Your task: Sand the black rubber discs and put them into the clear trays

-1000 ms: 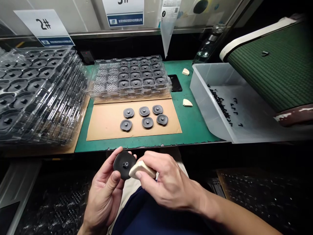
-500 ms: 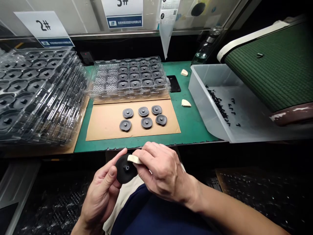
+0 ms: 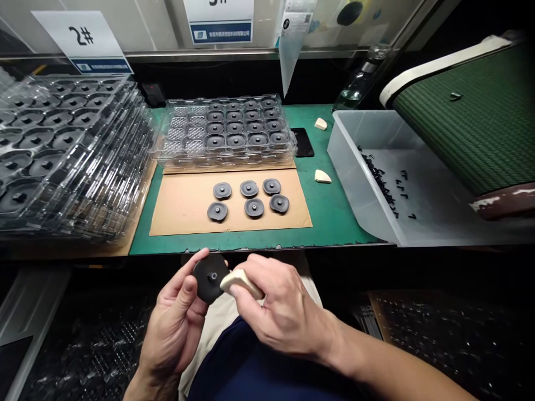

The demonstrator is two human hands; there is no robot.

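Note:
A round black disc (image 3: 204,274) with a small hub in its middle is held by its edge in my left hand (image 3: 173,320). The fingers and thumb of my right hand (image 3: 282,306) are closed round a cream-coloured block (image 3: 240,283), whose tip is at the right edge of the disc. Both hands are in front of the table edge, above my lap. Several similar dark discs (image 3: 254,208) lie in two rows on a brown cardboard sheet (image 3: 179,209) beyond my hands.
Behind the cardboard is a clear tray (image 3: 179,153) partly filled with discs. Stacked trays (image 3: 121,189) stand at the left. Two cream blocks (image 3: 322,176) and a black phone (image 3: 304,142) lie on the green mat (image 3: 343,214). A plastic bin (image 3: 363,206) holds small black pieces at the right.
My right hand has turned and moved slightly down, so more of the cream block shows, and its tip has shifted from the disc's upper face to its right edge.

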